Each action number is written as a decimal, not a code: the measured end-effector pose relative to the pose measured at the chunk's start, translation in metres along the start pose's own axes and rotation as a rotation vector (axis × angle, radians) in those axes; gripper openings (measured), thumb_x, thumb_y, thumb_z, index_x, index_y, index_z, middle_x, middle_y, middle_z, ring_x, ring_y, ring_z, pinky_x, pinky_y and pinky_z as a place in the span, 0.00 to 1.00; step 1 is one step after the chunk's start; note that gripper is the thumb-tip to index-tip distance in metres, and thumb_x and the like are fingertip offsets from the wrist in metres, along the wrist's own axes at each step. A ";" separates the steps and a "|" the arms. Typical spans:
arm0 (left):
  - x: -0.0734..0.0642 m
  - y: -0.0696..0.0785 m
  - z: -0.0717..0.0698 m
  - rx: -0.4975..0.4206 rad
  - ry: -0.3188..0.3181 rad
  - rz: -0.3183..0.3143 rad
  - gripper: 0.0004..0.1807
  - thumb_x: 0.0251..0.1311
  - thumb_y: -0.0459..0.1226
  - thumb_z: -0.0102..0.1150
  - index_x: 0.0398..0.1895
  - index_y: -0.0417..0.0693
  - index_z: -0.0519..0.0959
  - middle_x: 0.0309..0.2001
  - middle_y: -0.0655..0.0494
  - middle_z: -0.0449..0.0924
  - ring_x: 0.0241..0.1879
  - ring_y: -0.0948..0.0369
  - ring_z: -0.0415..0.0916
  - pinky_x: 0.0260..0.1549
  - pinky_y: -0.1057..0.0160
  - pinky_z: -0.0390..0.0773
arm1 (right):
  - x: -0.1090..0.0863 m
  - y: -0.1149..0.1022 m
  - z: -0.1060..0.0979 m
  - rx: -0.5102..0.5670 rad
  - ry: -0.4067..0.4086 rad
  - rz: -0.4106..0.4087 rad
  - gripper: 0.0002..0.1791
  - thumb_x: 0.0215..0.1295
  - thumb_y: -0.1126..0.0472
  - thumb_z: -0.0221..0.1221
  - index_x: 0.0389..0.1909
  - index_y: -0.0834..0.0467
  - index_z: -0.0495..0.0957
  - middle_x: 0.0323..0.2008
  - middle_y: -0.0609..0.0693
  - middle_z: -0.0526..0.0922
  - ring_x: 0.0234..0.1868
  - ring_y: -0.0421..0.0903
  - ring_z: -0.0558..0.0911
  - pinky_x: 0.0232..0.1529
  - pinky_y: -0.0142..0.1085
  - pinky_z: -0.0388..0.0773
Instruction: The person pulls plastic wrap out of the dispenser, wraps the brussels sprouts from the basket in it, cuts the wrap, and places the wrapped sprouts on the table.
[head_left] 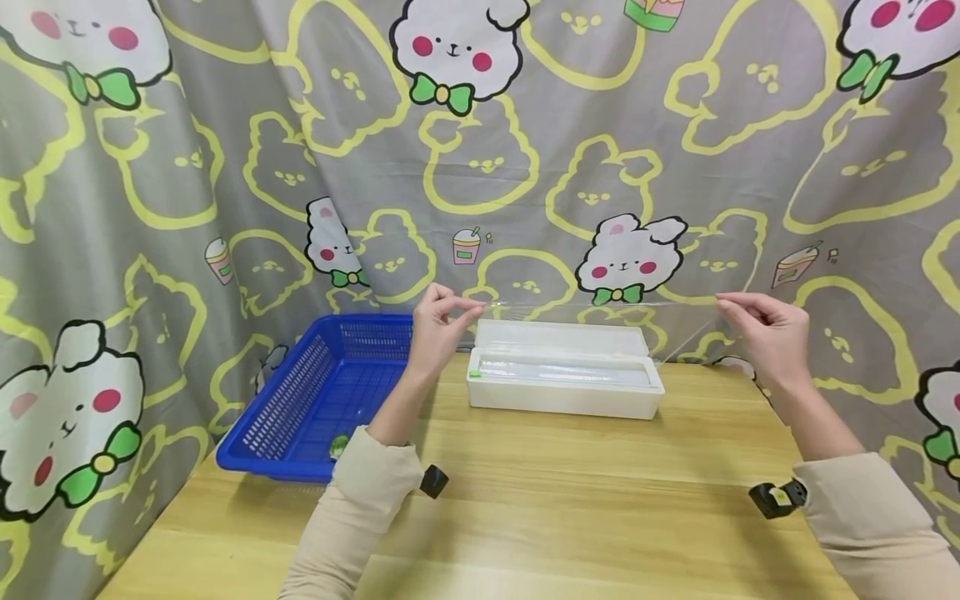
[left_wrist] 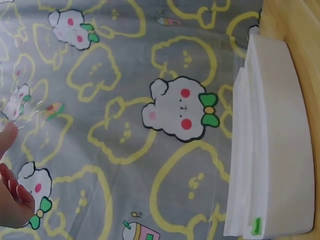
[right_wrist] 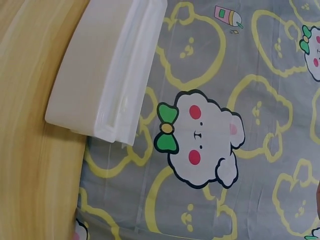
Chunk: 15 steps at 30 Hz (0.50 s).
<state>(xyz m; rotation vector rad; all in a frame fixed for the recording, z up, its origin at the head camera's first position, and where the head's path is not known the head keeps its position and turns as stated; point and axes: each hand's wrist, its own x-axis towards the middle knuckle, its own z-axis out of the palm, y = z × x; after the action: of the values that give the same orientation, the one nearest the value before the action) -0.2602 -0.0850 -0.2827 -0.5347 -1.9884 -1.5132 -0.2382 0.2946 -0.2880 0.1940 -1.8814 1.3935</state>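
My left hand (head_left: 442, 332) is raised above the back of the table, thumb and fingertips pinching one corner of a clear sheet of cling film (head_left: 585, 305). Level with it, my right hand (head_left: 772, 337) pinches the other corner, so the film's top edge stretches nearly straight between them. Below the film stands a long white cling film dispenser box (head_left: 562, 400), its lid raised at the back and a roll inside. A small green tab (head_left: 475, 373) shows at its left end. In the left wrist view my left hand (left_wrist: 14, 200) is partly seen; the right wrist view catches only a sliver of the right hand.
A blue plastic basket (head_left: 262, 468) stands on the left of the wooden table (head_left: 570, 517), with a small green item (head_left: 339, 447) inside, partly hidden by my left sleeve. A grey patterned curtain (head_left: 525, 192) hangs close behind the table.
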 end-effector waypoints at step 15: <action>-0.048 0.003 -0.020 0.070 -0.176 0.120 0.03 0.49 0.30 0.65 0.26 0.36 0.84 0.30 0.45 0.84 0.28 0.70 0.61 0.26 0.72 0.60 | -0.052 -0.001 -0.027 -0.098 -0.084 -0.186 0.13 0.51 0.81 0.59 0.29 0.61 0.85 0.07 0.35 0.67 0.08 0.35 0.53 0.12 0.32 0.49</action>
<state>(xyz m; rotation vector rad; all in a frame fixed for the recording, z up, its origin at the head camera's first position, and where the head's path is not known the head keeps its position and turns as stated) -0.2178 -0.1016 -0.3081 -0.7663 -2.0922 -1.3596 -0.1884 0.3012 -0.3187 0.3732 -1.9414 1.1817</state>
